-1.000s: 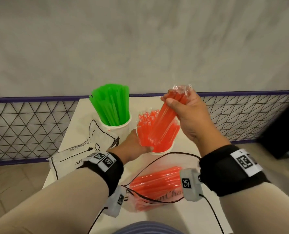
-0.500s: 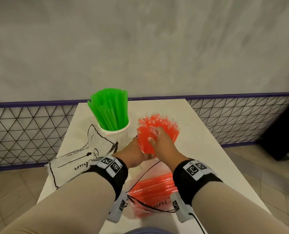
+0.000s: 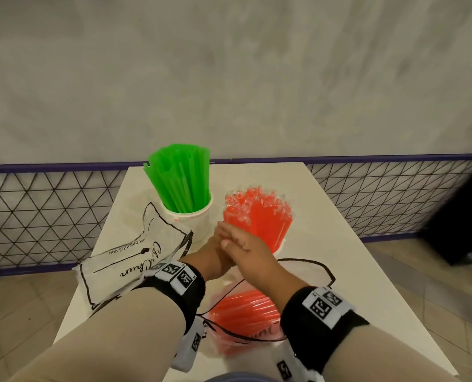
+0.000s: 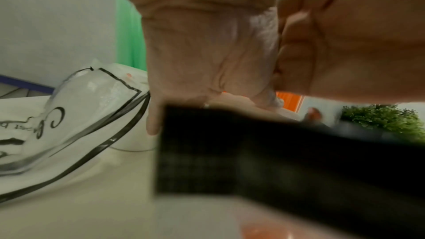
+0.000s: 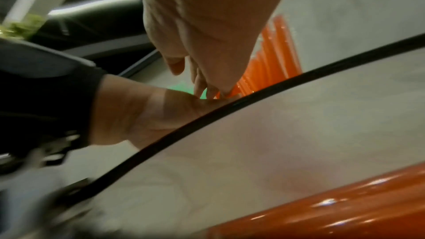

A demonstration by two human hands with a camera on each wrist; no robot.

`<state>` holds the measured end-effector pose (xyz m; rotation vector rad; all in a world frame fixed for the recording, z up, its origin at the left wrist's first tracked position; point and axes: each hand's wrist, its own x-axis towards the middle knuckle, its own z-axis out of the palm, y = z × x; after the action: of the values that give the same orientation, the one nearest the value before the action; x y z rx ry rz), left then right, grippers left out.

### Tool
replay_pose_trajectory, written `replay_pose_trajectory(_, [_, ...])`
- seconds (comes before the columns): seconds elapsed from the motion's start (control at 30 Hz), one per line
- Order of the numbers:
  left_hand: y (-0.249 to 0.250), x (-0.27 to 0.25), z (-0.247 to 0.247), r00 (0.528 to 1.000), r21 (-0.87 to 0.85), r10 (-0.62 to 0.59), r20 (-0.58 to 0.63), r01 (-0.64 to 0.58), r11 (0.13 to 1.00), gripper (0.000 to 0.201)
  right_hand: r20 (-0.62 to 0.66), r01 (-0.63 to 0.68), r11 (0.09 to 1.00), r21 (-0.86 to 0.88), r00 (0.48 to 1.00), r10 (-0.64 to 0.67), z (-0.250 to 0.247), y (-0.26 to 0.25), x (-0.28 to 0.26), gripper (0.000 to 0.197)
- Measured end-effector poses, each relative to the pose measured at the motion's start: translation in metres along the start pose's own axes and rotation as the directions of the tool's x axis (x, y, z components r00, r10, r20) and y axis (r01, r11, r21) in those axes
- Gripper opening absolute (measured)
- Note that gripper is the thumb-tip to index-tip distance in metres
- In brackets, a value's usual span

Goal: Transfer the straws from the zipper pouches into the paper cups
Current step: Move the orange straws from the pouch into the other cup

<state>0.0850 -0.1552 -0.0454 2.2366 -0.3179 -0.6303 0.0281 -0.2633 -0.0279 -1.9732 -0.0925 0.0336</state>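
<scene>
Orange straws (image 3: 259, 216) standing in cup; more lying in pouch (image 3: 245, 315) nearest the person.
Left hand (image 3: 212, 255) & right hand (image 3: 247, 250) overlapping at cup base, grip unclear. Straws likely light, slippery: taking bundle mid-length advised.

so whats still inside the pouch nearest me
A bundle of orange straws lies flat inside the clear zipper pouch. Both wrists cover its near corners, so how many are left cannot be counted. The other pouch, on the left, looks empty.
</scene>
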Motion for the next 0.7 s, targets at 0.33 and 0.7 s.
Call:
replay_pose_trajectory(0.33, [0.002,0.01,0.001,0.999,-0.076,-0.004,0.032,0.007,0.997,0.085,-0.082,-0.176,0.981,0.082,0.98,0.182,-0.034,0.031,0.02,0.052])
replay_pose_trajectory(0.7, [-0.044,-0.005,-0.015,0.967,-0.067,-0.199,0.158,0.212,0.975,0.057,0.49,0.005,0.876,-0.481,0.83,0.265,-0.041,0.01,-0.026,0.02])
